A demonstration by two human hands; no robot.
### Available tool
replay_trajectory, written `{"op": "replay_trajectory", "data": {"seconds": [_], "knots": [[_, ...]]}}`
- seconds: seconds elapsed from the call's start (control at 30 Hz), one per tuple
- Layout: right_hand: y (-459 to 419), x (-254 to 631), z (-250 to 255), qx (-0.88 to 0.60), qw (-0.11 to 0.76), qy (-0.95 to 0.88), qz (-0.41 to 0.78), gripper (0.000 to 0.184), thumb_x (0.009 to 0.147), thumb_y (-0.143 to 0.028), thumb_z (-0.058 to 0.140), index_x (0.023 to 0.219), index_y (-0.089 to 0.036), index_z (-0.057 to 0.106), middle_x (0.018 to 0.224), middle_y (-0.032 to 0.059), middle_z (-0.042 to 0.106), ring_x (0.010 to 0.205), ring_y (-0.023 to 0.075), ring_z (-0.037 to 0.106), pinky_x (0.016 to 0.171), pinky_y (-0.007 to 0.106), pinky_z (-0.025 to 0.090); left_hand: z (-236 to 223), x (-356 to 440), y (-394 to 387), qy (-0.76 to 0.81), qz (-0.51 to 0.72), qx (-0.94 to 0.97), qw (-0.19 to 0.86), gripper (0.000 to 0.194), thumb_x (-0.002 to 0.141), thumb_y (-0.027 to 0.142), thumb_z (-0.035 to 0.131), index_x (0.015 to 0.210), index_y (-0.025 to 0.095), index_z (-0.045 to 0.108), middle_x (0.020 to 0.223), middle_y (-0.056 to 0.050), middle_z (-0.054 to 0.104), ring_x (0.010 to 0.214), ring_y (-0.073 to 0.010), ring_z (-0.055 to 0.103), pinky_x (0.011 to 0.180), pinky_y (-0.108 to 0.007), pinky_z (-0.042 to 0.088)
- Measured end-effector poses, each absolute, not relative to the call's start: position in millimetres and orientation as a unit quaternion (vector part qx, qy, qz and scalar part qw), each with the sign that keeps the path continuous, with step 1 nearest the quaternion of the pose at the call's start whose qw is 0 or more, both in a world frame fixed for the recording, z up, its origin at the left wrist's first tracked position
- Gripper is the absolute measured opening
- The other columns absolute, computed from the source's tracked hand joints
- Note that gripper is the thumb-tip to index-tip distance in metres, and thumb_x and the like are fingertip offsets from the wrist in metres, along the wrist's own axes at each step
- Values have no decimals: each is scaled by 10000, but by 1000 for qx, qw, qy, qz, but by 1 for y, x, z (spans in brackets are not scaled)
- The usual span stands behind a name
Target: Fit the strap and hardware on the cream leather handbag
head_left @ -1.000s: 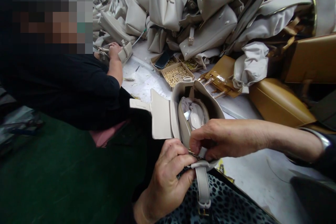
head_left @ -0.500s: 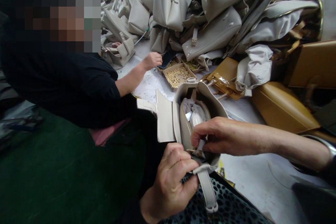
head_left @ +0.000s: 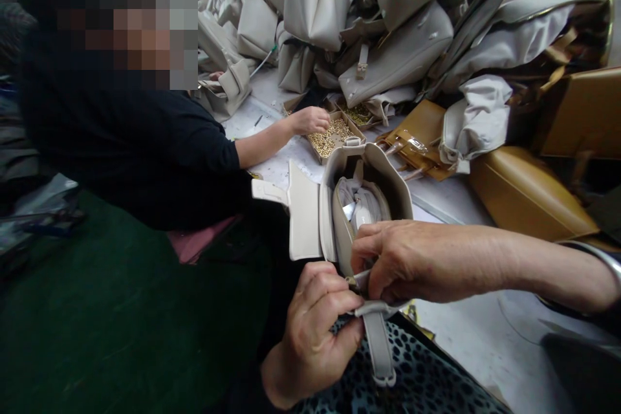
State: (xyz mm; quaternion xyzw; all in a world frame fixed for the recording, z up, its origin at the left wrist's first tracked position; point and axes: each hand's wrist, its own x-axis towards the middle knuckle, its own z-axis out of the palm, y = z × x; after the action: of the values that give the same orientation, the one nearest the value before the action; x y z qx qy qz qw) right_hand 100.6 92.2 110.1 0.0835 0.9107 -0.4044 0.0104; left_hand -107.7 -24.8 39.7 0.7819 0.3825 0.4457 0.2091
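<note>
I hold a small beige handbag (head_left: 383, 174) upright over my lap, its mouth open and pale paper stuffing (head_left: 361, 204) inside. My left hand (head_left: 313, 330) is closed around the bag's near rim where a beige strap (head_left: 377, 343) hangs down. My right hand (head_left: 412, 259) reaches across from the right and pinches a small metal fitting at the same rim, fingers pressed together. The bag's flap (head_left: 301, 213) sticks out to the left.
A person in a black top (head_left: 130, 149) sits at my left, one hand (head_left: 310, 119) in a cardboard tray of small brass parts (head_left: 327, 139). Heaps of beige bags (head_left: 398, 58) and tan bags (head_left: 524, 194) crowd the white table (head_left: 475, 330). Green floor lies at the left.
The co-worker's hand has moved from the beige piece to the tray of brass parts. My right hand has shifted slightly along the rim; the bag stays in my grip.
</note>
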Motion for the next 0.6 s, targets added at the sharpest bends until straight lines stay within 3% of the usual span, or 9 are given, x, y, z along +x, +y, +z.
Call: {"op": "replay_trajectory", "data": {"seconds": [0.3,0.6], "knots": [[86,102,104,112,-10,898,-425,187,945,-67,653,1022,-207,751,1046,48,686,916,167,640,750,252,432,38,-107,-29,391,468,759,227,236,832,-9,640,996,155,595,918,-59,612,941,-199,570,864,-388,553],[76,106,96,133,-1,892,-431,200,933,-64,657,1011,-226,744,1034,14,688,821,129,643,642,224,389,42,-106,-34,376,454,781,208,346,820,-65,591,1078,154,660,892,-47,562,922,-190,536,830,-362,551]]}}
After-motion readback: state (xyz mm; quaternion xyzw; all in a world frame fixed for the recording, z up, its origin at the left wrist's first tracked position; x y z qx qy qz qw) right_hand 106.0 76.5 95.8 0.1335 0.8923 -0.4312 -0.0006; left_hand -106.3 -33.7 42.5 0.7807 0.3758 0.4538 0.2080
